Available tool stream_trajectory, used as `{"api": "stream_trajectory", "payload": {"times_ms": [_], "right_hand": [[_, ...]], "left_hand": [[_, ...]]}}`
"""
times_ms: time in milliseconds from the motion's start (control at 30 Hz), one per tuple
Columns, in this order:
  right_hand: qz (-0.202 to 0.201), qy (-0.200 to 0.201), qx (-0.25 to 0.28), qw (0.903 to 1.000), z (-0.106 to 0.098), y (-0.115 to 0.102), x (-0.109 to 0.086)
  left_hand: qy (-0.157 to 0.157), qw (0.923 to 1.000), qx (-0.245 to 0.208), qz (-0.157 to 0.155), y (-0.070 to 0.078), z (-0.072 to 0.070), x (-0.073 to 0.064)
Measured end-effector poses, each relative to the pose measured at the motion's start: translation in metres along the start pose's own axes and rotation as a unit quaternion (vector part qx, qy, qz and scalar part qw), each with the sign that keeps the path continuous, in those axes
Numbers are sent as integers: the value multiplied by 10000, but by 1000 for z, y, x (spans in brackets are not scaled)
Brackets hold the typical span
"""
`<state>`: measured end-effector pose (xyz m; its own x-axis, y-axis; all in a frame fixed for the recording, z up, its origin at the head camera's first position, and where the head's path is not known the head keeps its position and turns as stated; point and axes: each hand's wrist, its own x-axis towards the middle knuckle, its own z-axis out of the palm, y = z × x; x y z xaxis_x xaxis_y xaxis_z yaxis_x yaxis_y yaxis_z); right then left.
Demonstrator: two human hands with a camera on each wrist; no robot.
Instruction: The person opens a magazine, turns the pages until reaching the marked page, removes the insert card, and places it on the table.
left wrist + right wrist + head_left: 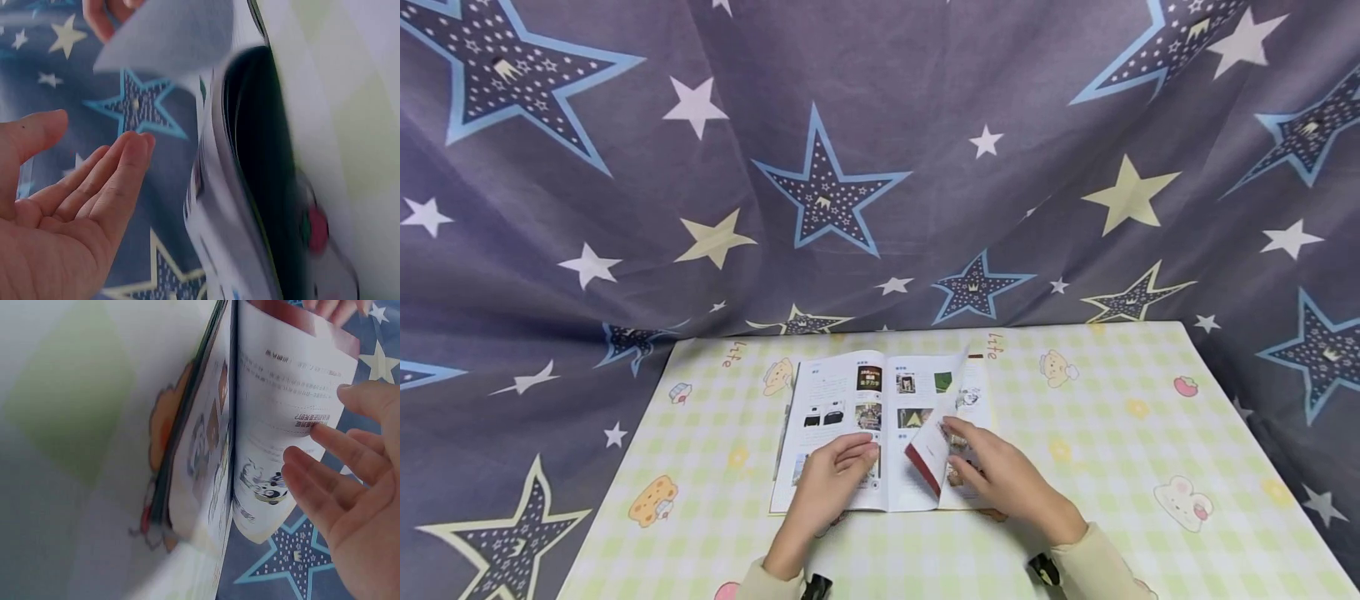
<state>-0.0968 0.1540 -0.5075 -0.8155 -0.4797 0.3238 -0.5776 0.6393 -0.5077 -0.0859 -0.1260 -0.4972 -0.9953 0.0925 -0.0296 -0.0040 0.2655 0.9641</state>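
A magazine (842, 392) lies spread open on the table, with printed text and small pictures on both sides. One page (934, 450) on its right half stands lifted and curls leftward, showing a red strip along its lower edge. Fingertips of my right hand (1007, 475) touch the printed face of this page (269, 394), the fingers nearly straight and the thumb apart. Over the lower left page hovers my left hand (831, 483), fingers loosely bent. In the left wrist view the left hand (81, 194) holds nothing, palm showing beside the magazine's thick edge (219, 156).
The table (1120, 433) wears a green-checked cloth with cartoon prints. Behind it and at both sides hangs a dark curtain (925, 208) with stars. Pale sleeves (1097, 567) and black wrist straps (1043, 570) show at the bottom.
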Motion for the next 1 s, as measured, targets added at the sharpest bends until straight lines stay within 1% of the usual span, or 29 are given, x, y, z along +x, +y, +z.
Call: {"api": "stream_trajectory", "payload": {"times_ms": [67,100,167,233,300,333,433,533,633,667,767,800,900,1000], "right_hand": [[25,-185,102,9998,2,-2,1],[39,-248,149,9996,3,-3,1],[76,-345,224,9991,6,-5,1],[85,-394,292,9988,8,-7,2],[73,-391,329,9987,10,-9,2],[77,-401,350,9986,11,-10,3],[86,-410,410,9983,11,-12,4],[149,-472,465,9977,11,-12,3],[337,-625,555,9959,8,-10,0],[414,-687,551,9953,7,-8,-1],[603,-867,462,9933,3,-3,-6],[645,-919,407,9928,2,0,-8],[663,-1073,290,9916,-1,7,-14],[568,-1213,147,9909,-5,14,-20]], "left_hand": [[-123,9999,-61,10,8,7,0],[-188,9997,-142,35,9,11,1],[-312,9989,-337,47,8,18,2],[-399,9982,-437,17,7,25,4],[-441,9970,-634,58,-2,30,8],[-434,9967,-690,47,-3,32,9],[-398,9949,-930,-21,-3,35,10],[-329,9925,-1171,-102,-4,32,10],[-148,9924,-1209,-160,-7,24,9],[-47,9933,-1145,-167,-9,21,8],[380,9952,-868,-249,-15,9,3],[545,9959,-680,-260,-17,5,1],[1005,9929,-468,-427,-20,-8,-6],[1310,9890,-339,-591,-23,-22,-14]]}}
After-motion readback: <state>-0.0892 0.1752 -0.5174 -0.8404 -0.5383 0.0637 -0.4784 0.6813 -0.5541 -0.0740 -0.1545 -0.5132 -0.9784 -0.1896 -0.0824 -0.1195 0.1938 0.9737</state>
